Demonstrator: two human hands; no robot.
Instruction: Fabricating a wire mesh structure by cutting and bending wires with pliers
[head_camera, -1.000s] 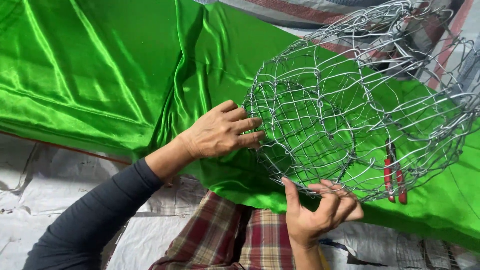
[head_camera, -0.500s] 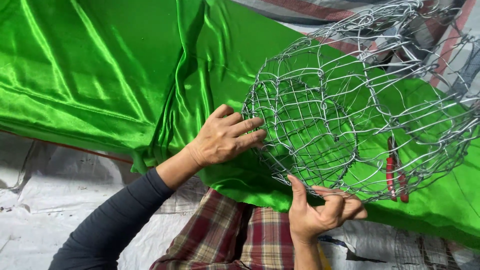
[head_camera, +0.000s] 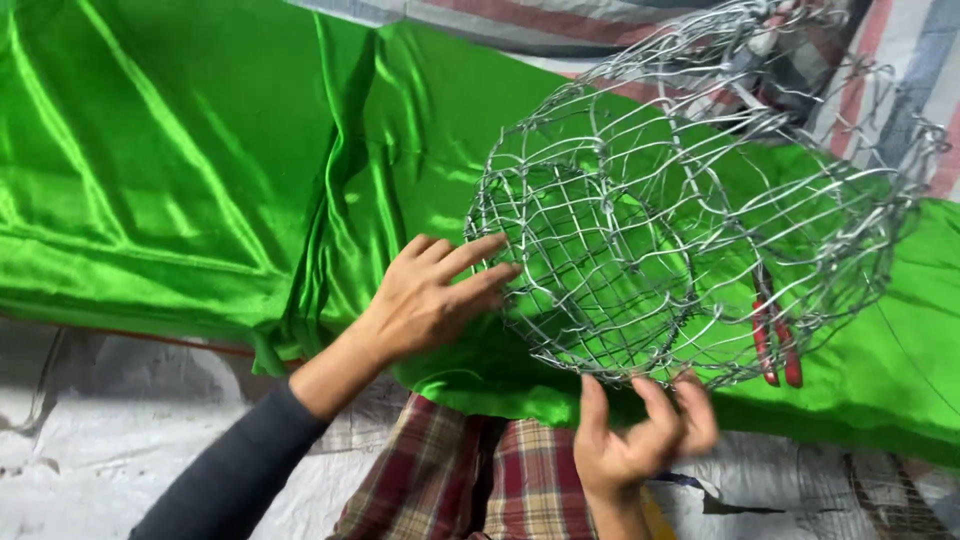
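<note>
Wire cage (head_camera: 690, 220), round, grey mesh, tipped on its side over green satin cloth (head_camera: 180, 180), upper edge reaching past the cloth onto striped tarp (head_camera: 900, 60). Left hand (head_camera: 430, 295) flat against the cage's left side, fingers (head_camera: 470, 255) stretched out and slightly spread, tips touching the mesh, not wrapped round any wire. Right hand (head_camera: 640, 440) under the cage's bottom edge, fingers curled upward and apart, tips at the lowest wires; firm grip or just touching, cannot tell, a bit blurred. Red-handled pliers (head_camera: 775, 340) lying on the cloth, seen through the mesh at lower right. Plaid fabric (head_camera: 480, 480) at bottom centre, grey-white sheet (head_camera: 100, 450) at lower left.
</note>
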